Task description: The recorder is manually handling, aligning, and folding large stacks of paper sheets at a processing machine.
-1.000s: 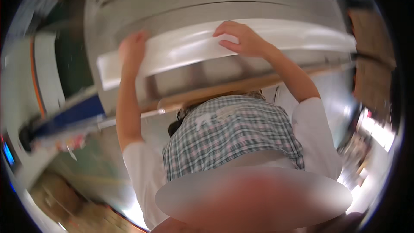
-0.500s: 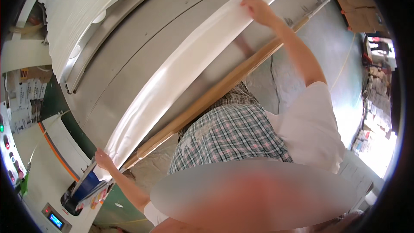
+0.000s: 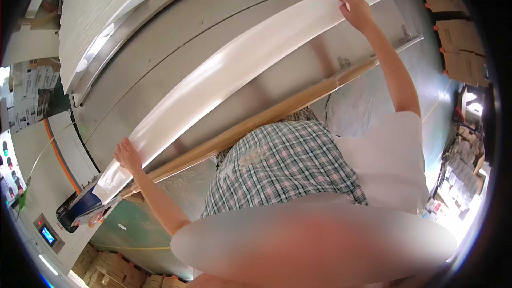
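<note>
Grey metal surface [image 3: 293, 77] fills most of view, w/ 1 long seam approx. parallel to its near edge. White machine cabinet [image 3: 53, 192] sits just off L edge, w/ 1 orange stripe. White layered material [image 3: 106, 16], 1 mass, lies along far edge twd L corner. Cardboard boxes [image 3: 461, 34], at least 3, are stacked off R edge. Person in plaid garment [image 3: 288, 160] stands at near edge, next to 1 wooden rail [image 3: 272, 114] running along it

1 white strip [image 3: 224, 72], long & glossy, lies lengthwise on surface btw seam and rail; L end reaches near L corner by a blue panel [image 3: 88, 204], R end is nr R edge

2 hands, both at strip. L hand [image 3: 127, 154] is nr near L corner, fingers part bent & a bit spread, touching strip; can't tell if they grip it. R hand [image 3: 356, 9] is over strip's R end, fingers curled, thumb & index nearly together; can't tell if strip's pinched btw them

Smallest: 2 metal brackets [image 3: 344, 63] nr near R corner, 1 blue-lit screen [image 3: 48, 236] on cabinet
</note>
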{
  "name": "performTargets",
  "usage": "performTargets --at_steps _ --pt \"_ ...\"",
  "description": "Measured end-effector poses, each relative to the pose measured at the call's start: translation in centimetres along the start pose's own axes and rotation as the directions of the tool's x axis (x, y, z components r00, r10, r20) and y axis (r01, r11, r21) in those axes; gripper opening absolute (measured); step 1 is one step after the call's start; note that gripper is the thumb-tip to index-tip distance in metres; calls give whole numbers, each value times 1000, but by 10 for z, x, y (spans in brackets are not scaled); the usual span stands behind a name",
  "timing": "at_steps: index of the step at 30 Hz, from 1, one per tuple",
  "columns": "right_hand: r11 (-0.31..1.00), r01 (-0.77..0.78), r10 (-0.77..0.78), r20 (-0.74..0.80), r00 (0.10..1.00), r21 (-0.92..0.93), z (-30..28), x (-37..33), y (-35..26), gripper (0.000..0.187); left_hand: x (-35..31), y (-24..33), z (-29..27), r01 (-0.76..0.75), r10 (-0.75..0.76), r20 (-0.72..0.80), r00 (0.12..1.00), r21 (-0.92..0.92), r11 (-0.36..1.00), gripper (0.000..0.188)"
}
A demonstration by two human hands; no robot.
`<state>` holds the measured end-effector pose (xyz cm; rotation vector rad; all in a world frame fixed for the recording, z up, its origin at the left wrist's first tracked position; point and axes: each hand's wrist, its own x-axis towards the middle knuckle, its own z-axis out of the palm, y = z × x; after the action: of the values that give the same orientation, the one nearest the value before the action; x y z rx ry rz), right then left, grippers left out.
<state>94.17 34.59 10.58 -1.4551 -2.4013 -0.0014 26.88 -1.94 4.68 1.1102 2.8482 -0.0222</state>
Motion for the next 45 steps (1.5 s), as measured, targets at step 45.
performTargets --at_steps 45 --pt "832 -441 82 712 697 336 51 -18 100 44 -48 19 7 132 -148 -208 967 -85 988 40"
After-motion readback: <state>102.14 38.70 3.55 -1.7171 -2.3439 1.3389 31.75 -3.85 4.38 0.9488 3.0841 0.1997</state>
